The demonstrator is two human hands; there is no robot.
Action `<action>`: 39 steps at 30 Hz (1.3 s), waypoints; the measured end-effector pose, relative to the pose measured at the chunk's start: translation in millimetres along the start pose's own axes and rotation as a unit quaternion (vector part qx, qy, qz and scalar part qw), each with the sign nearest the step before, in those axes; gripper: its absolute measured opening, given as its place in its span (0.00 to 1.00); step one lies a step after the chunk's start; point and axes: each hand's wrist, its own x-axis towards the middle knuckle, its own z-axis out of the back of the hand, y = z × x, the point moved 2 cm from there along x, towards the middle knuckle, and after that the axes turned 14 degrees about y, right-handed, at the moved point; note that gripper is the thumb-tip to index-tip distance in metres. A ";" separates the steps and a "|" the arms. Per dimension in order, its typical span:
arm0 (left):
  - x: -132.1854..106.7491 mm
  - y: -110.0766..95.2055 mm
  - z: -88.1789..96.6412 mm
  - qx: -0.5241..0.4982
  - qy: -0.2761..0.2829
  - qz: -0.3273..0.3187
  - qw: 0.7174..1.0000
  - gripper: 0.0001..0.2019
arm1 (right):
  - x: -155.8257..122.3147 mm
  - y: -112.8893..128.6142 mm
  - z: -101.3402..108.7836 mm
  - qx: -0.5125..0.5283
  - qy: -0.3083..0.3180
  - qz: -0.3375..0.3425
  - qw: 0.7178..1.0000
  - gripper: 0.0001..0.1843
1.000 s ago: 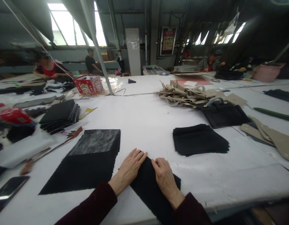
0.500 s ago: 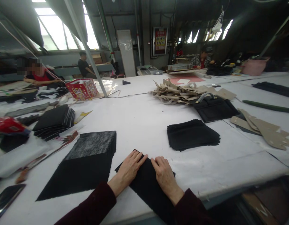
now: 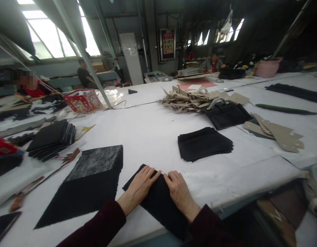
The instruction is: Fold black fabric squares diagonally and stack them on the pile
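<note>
A piece of black fabric point(image 3: 162, 202) lies on the white table in front of me, its lower end reaching the table's front edge. My left hand point(image 3: 141, 181) rests on its upper left part, fingers stretched out flat and thumb pointing right along the top edge. Curled at that same edge, my right hand point(image 3: 179, 190) has its fingers closed on the fabric; its fingertips are partly hidden. To the left sits a stack of larger black fabric pieces point(image 3: 88, 195) with a grey, fuzzy-looking area on top. A stack of smaller black pieces point(image 3: 204, 144) lies beyond my right hand.
Beige pieces with straps point(image 3: 191, 99) are heaped farther back, beside a black bag-like panel with a handle point(image 3: 229, 115). Loose beige parts point(image 3: 279, 132) lie right. A slanted pole point(image 3: 81, 51) meets the table near a red box point(image 3: 82, 100). Several people work behind.
The view has turned slightly right, so the surroundings shift left. My hands stay at the fabric's top edge, with little visible movement.
</note>
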 end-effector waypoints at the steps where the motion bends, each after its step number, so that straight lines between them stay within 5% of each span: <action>1: 0.4 -0.9 0.3 0.002 -0.001 -0.008 1.000 0.29 | -1.2 -0.4 0.4 0.000 0.003 -0.001 1.000 0.15; 31: 10.4 -23.8 9.5 -0.012 0.028 -0.080 0.996 0.27 | -30.6 -16.1 12.6 0.040 0.015 -0.009 0.999 0.12; 39: 15.7 -37.4 8.6 -0.005 0.067 -0.048 0.997 0.30 | -39.2 -20.3 15.3 0.010 0.011 -0.005 1.000 0.14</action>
